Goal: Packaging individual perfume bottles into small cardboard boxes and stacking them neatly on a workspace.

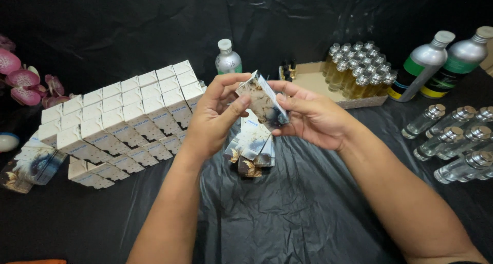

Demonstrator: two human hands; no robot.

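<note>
Both hands meet above the surface (pixel 287 218), which is covered in black plastic sheeting. The left hand (pixel 213 115) and the right hand (pixel 308 115) hold a small patterned carton (pixel 262 101) between their fingertips, tilted, one end flap raised. Just below it lies a loose pile of flat cartons (pixel 251 151). To the left, white folded boxes (pixel 123 120) stand stacked in rows. A cardboard tray (pixel 313 79) behind holds small filled bottles with silver caps (pixel 359 69); two large metal bottles (pixel 441 64) lean beside it. Empty clear bottles (pixel 454 141) lie at the right. Pink flowers (pixel 23 76) sit at the far left.
</note>
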